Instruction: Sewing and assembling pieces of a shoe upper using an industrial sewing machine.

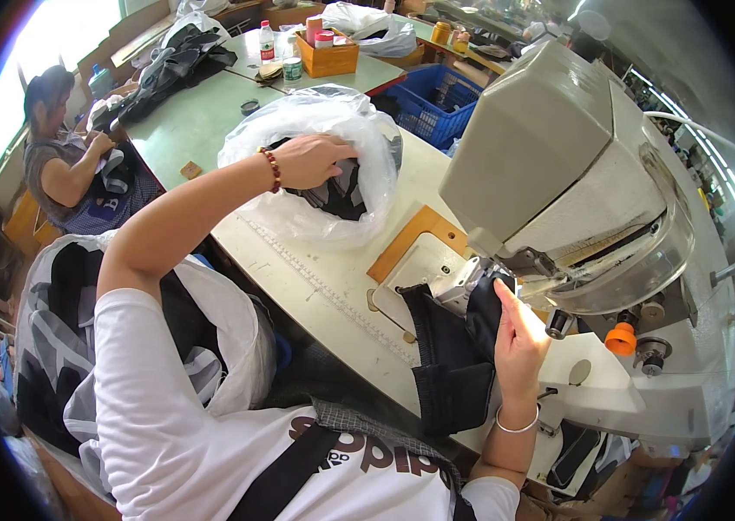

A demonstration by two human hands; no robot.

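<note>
My left hand [320, 161] reaches over the mouth of a white plastic bag [255, 148]. Its fingers are loosely stretched and slightly apart above dark fabric pieces [337, 198] inside; I see nothing gripped in them. At the sewing machine [550, 130], my right hand [519, 339] pinches a black fabric piece [452, 382] between thumb and fingers. The upper part of that piece lies by the machine's metal clamp [463, 282], and its lower part hangs over the near table edge. How far the cloth goes under the clamp is hidden.
A large white sack [242, 339] of black and grey cloth stands at my left. A ruler strip [324, 291] runs along the table [272, 260]. Beyond are a wooden box [333, 59], a bottle [266, 42] and a blue crate [437, 100]. Another person [64, 156] handles cloth at far left.
</note>
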